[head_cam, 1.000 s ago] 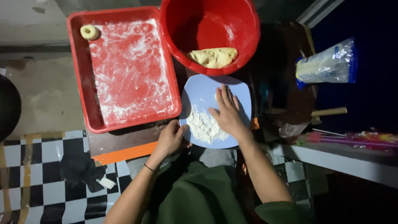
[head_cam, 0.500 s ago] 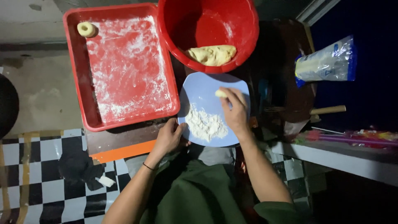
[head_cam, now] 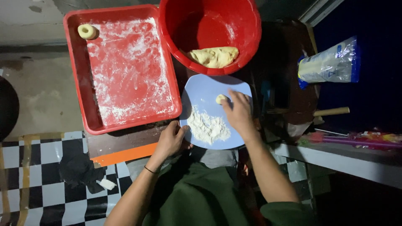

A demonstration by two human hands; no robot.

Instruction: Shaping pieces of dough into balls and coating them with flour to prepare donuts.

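Dough ball – R hand fingertips on it | L hand grips plate rim | bowl behind

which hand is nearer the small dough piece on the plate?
Right. The right hand has its fingertips on the small dough piece; the left hand grips the blue plate at its near-left rim.

1. One package is seen: a clear plastic bag with blue edges, filled with a pale, whitish content, laid on its side at the right, on the dark desk.
2. No signs or screens are seen.
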